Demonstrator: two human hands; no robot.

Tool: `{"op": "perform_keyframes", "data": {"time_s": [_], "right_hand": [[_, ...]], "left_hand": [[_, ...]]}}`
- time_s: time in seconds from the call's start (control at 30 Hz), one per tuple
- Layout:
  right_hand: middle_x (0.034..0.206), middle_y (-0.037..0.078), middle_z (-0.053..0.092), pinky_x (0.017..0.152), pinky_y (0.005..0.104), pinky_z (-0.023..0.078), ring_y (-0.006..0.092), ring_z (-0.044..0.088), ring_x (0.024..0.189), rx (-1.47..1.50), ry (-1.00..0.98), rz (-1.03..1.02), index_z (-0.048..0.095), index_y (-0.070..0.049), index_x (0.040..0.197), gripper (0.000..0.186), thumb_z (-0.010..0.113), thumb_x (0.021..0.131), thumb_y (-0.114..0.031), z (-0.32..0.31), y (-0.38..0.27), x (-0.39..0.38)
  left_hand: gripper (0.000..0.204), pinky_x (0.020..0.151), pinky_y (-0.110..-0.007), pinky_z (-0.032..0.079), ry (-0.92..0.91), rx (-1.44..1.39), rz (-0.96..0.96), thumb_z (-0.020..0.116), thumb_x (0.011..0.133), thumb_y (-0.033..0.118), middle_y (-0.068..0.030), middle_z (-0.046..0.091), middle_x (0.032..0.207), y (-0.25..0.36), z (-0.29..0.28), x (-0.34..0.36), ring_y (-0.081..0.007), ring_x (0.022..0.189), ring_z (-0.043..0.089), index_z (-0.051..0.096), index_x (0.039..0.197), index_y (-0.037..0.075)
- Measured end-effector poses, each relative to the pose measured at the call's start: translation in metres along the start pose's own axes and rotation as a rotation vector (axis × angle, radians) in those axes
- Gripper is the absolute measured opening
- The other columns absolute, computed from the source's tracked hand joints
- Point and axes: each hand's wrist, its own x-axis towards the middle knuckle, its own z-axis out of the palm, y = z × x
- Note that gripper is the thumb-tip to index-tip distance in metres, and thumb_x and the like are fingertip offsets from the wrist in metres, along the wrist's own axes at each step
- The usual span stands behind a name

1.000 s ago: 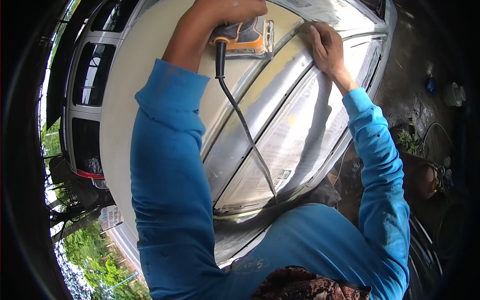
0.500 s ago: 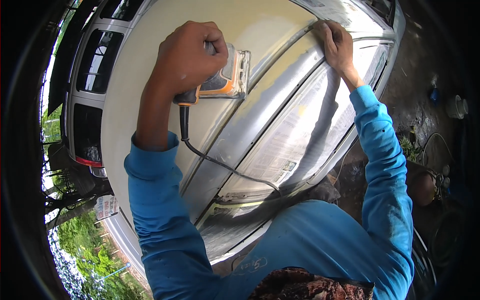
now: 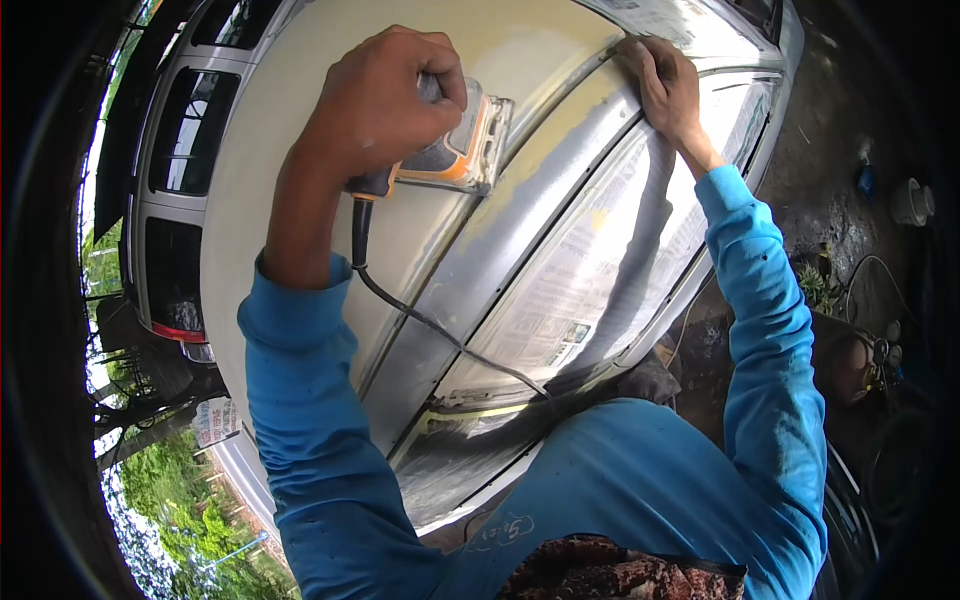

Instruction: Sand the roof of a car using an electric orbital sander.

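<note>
My left hand (image 3: 395, 95) is closed round the top of an orange and dark grey electric sander (image 3: 468, 150). Its pad lies on the cream-coloured car roof (image 3: 300, 110), close to the groove along the roof's side. From the sander's near end a black power cord (image 3: 430, 322) runs across the roof edge and down past the side windows. My right hand (image 3: 665, 88) rests on the far part of the roof's side rail (image 3: 535, 190), its fingers extended toward the groove with nothing visible in them. The rail shows bare grey and yellowish patches. Some fingertips are hard to make out.
Printed paper (image 3: 560, 285) covers the side windows, and more masks the windscreen. A silver vehicle (image 3: 185, 130) with dark windows stands beyond the roof at left. To the right, a white bucket (image 3: 911, 203), a potted plant (image 3: 818, 290) and a hose stand on dark ground.
My left hand and the sander have shifted slightly forward and right on the roof. The cord has moved with them. My right hand stays at nearly the same spot on the rail.
</note>
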Motion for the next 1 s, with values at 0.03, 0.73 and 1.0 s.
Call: {"op": "perform_keyframes", "data": {"time_s": [0.03, 0.73, 1.0], "right_hand": [[0.101, 0.016, 0.073, 0.084, 0.033, 0.052, 0.0272, 0.07, 0.091, -0.012, -0.013, -0.012, 0.071, 0.001, 0.11, 0.031, 0.051, 0.106, -0.021, 0.0, 0.001, 0.0], [0.095, 0.013, 0.074, 0.079, 0.0341, 0.052, 0.0285, 0.071, 0.083, 0.026, 0.026, -0.037, 0.074, -0.007, 0.107, 0.027, 0.054, 0.104, -0.025, 0.001, 0.001, 0.003], [0.096, 0.015, 0.074, 0.078, 0.0328, 0.052, 0.0273, 0.071, 0.083, 0.076, 0.009, -0.021, 0.074, -0.005, 0.107, 0.03, 0.054, 0.105, -0.026, -0.001, 0.002, 0.001]], "left_hand": [[0.006, 0.085, -0.037, 0.053, -0.001, 0.001, -0.001, 0.069, 0.07, 0.012, -0.0025, 0.069, 0.084, -0.003, -0.001, -0.001, -0.0248, 0.092, 0.066, 0.071, 0.075, 0.009], [0.012, 0.074, -0.04, 0.056, -0.021, -0.023, -0.379, 0.068, 0.075, 0.015, -0.018, 0.072, 0.081, 0.023, -0.007, 0.008, -0.0332, 0.079, 0.072, 0.075, 0.079, 0.006], [0.003, 0.09, -0.037, 0.049, 0.043, 0.01, -0.36, 0.068, 0.07, 0.004, -0.0026, 0.067, 0.085, 0.01, -0.007, -0.057, -0.0226, 0.095, 0.064, 0.067, 0.074, 0.005]]}}
